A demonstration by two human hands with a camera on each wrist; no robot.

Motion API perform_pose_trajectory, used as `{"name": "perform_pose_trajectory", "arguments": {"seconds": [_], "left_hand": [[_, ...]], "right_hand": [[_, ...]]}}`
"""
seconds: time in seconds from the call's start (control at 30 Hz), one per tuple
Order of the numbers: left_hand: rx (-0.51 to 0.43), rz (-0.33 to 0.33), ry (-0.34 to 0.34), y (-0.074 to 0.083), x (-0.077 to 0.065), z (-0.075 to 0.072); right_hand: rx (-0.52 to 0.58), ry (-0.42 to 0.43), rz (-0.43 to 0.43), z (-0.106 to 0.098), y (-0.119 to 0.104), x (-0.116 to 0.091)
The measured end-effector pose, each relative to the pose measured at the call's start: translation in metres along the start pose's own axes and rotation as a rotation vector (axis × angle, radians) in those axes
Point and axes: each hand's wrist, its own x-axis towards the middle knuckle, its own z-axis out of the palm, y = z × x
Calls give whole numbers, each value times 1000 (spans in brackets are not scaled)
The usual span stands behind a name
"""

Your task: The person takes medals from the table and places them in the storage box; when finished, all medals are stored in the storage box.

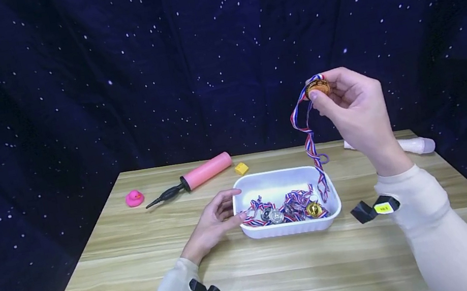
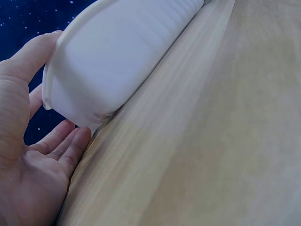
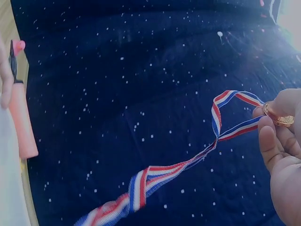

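My right hand, raised above the right side of the tub, pinches a bronze-gold medal between thumb and fingers. Its red, white and blue ribbon hangs down twisted, the lower end reaching into the white plastic tub. Inside the tub lie several medals on tangled striped ribbons, among them a silver medal and a gold medal. My left hand grips the tub's left end, thumb and index finger at the rim. The other fingers are loosely bent beside the wall in the left wrist view.
Behind the tub on the wooden table lie a pink balloon pump, a yellow block and a purple ring. A pink rubber duck sits far left. A white tube-shaped object lies behind my right wrist. A starry dark cloth hangs behind.
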Motion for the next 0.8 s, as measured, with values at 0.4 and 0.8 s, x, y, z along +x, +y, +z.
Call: {"name": "perform_pose_trajectory", "arguments": {"seconds": [0.4,0.8], "left_hand": [[-1,5,-8,0,0,0],[4,5,-1,-1,0,0]], "right_hand": [[-42,-103,100,28,29,-15],[-4,-196,214,31,64,-54]]}}
